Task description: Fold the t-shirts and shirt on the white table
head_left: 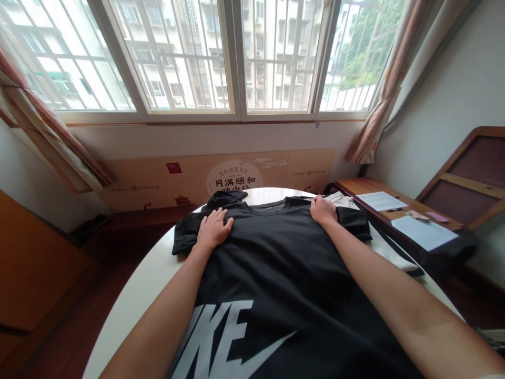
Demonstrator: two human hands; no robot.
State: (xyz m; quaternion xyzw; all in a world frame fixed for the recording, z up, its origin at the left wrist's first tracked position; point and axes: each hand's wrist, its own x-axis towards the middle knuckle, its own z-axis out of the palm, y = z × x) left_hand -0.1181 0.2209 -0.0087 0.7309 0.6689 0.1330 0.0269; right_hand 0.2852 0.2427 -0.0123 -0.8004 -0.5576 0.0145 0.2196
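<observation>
A black T-shirt (276,263) with grey lettering and a swoosh lies spread face up on a round white table (134,295), its collar toward the window. Flat on its left shoulder area rests my left hand (215,229), fingers spread. My right hand (323,209) is closed on the cloth at the other shoulder, beside the collar. The shirt's lower hem runs out of view toward me. Behind the left sleeve sits a dark bunched cloth (226,198).
White cloth (340,199) and other folded fabric (394,255) lie at the table's right edge. Beyond stands a wooden side table (371,189) bearing papers (424,231) and small items. A cardboard panel (158,179) leans under the window. An orange-brown wooden cabinet (35,258) is at left.
</observation>
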